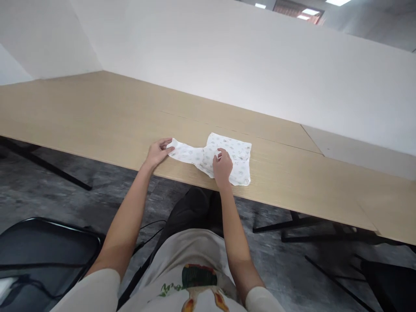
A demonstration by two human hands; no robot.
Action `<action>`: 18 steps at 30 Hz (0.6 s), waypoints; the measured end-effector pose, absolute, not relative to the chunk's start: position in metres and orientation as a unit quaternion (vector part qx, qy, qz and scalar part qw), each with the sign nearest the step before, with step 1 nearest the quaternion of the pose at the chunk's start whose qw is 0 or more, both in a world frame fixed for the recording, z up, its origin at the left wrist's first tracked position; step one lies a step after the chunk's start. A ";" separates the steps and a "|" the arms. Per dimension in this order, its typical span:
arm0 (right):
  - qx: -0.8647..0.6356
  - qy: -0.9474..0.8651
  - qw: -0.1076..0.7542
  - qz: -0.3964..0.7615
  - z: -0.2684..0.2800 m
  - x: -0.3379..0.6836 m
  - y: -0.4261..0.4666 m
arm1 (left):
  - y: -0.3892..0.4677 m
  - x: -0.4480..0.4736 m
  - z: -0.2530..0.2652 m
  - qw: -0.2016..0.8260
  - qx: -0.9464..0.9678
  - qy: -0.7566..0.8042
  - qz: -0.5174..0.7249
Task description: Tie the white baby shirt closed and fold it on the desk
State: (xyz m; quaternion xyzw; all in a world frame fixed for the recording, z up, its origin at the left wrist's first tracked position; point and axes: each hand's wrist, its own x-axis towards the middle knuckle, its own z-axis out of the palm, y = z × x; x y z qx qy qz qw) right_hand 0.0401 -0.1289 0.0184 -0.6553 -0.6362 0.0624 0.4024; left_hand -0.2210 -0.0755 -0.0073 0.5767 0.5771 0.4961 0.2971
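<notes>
white printed cloth [238, 156] lies near the front edge of the wooden counter [97, 112], part bunched. left hand [158, 151] pinches its left end taut; right hand [222, 167] presses fingers-together on the middle, pinning it flat.

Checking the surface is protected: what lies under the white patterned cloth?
The white patterned cloth lies straight on the light wooden table. The left hand holds its left end, and the right hand presses its middle. Anything beneath it is covered.
</notes>
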 end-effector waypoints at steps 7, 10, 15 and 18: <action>-0.609 -0.725 0.319 0.044 0.018 0.012 -0.165 | -0.074 -0.220 -0.009 0.314 0.571 0.562 0.509; -0.425 -0.855 0.286 0.080 -0.001 -0.013 -0.224 | -0.073 -0.222 -0.013 0.303 0.576 0.558 0.516; -0.238 -0.934 0.117 0.240 -0.075 -0.037 -0.302 | -0.077 -0.207 -0.008 0.262 0.545 0.569 0.557; -0.263 -0.912 0.048 0.312 -0.110 -0.035 -0.309 | -0.084 -0.171 0.002 0.271 0.513 0.557 0.594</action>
